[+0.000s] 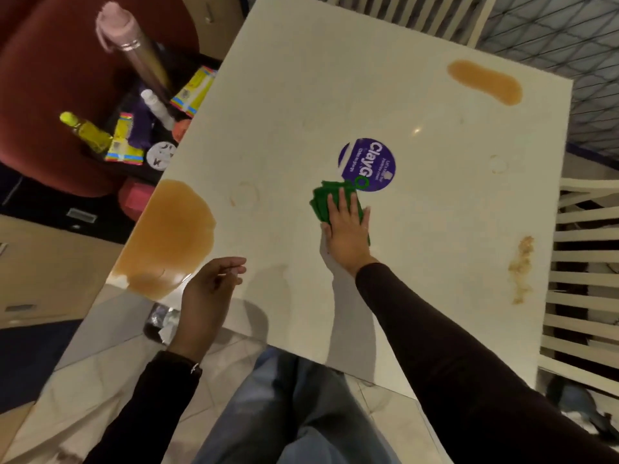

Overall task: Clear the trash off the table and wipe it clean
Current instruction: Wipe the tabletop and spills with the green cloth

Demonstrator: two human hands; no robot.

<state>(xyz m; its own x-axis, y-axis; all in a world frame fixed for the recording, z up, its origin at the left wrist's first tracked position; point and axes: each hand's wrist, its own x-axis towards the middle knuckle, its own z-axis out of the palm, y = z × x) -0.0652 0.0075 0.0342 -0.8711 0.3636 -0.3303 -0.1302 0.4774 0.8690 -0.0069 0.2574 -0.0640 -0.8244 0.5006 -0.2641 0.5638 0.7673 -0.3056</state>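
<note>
My right hand [346, 226] lies flat with straight fingers on a folded green cloth [323, 200] in the middle of the white table [301, 95]. The cloth sits just below a round purple sticker [368, 162]. My left hand [209, 289] hovers over the table's near left edge, fingers loosely curled, holding nothing. A large brown spill [170, 232] covers the left corner. A second brown spill [485, 82] lies at the far right. A crusty tan smear [521, 269] marks the right edge.
A dark side surface at the left holds a pink-capped bottle [134, 51], a yellow bottle [87, 130], a white bottle [157, 107] and colourful packets [194, 92]. White slatted chairs [589, 262] stand to the right. A bin with trash [160, 323] sits on the floor below the table's left corner.
</note>
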